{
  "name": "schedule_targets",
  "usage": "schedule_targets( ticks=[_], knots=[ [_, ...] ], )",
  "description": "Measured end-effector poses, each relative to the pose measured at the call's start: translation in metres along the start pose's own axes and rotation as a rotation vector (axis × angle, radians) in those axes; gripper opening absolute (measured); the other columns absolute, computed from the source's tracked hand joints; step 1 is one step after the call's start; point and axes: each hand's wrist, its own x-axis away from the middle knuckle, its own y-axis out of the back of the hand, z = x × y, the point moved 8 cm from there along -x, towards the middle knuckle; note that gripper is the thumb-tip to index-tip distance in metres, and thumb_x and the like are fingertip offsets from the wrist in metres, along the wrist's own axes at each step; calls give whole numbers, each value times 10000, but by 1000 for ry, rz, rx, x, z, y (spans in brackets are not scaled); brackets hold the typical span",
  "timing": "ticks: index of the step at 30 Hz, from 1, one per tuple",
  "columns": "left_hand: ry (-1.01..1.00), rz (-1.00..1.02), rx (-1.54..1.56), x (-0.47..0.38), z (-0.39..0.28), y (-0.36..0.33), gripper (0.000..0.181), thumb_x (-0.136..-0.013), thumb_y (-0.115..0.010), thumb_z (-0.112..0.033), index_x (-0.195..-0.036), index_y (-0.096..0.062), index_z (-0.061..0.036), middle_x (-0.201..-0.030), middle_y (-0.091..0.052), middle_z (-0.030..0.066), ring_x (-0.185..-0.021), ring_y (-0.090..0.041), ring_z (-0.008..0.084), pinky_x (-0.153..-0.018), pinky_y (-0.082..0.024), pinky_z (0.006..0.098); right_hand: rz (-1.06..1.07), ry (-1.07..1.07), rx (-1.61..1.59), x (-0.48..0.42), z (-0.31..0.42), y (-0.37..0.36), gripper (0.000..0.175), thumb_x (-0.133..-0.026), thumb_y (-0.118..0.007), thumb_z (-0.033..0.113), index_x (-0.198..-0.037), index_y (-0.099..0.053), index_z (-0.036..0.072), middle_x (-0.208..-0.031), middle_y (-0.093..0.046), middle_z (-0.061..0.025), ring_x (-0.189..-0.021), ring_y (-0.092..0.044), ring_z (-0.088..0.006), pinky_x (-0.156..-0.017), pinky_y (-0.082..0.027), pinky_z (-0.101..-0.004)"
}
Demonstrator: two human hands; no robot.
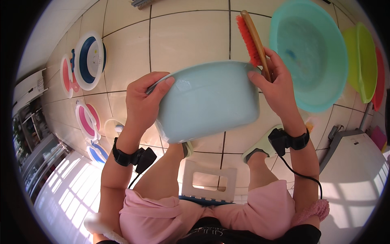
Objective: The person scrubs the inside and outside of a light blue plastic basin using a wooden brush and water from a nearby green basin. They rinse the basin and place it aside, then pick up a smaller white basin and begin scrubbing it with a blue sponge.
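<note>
A light blue plastic basin is held up on its side in front of me, its wet outer surface facing me. My left hand grips the rim at its upper left corner, thumb on the outer wall. At the upper right corner my right hand has its thumb against the basin. Those same fingers also hold a wooden scrubbing brush with red bristles, which points up and away past the rim. The inside of the basin is hidden from view.
Right of my hands stands a large turquoise tub with water in it. Beyond it are a lime green basin and a red one. Several collapsible basins, one white and navy, lie on the tiled floor at left. I sit on a folding stool.
</note>
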Motion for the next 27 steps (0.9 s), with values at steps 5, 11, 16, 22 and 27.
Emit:
schedule_targets(
  ticks=[5,11,16,22,27],
  knots=[
    [-51,9,-52,5,-23,-9,157,-925,-694,-130,-991,-731,8,-788,-684,24,-707,-584,72,-639,-459,217,-96,-4,-20,-2,-1,10,632,-826,-748,133,-1384,-482,-2,-973,-644,-19,-721,-484,-43,-641,-413,-213],
    [-93,31,-66,11,-38,-17,137,-925,-686,-113,-981,-723,8,-749,-666,25,-669,-572,71,-605,-446,216,-103,11,-29,-2,-2,15,668,-813,-766,157,-1390,-472,-6,-936,-629,0,-696,-474,-38,-625,-408,-210],
    [-137,40,-59,12,-45,-24,125,-931,-679,-95,-980,-715,14,-738,-658,24,-652,-562,73,-595,-444,214,-100,-40,50,-5,2,17,616,-793,-724,138,-1350,-493,10,-903,-617,5,-672,-467,-43,-608,-404,-219],
    [-155,20,-59,13,-48,-27,119,-931,-679,-84,-982,-715,17,-727,-657,30,-638,-558,76,-592,-453,220,-138,-57,77,-7,4,17,589,-776,-682,117,-1324,-483,31,-867,-599,10,-678,-468,-53,-613,-415,-238],
    [-150,10,-90,15,-50,-28,123,-929,-685,-87,-986,-719,17,-729,-659,36,-639,-561,78,-594,-460,224,-152,-45,88,-8,2,13,570,-769,-673,107,-1300,-471,52,-859,-583,10,-679,-464,-57,-613,-418,-247]
  ],
)
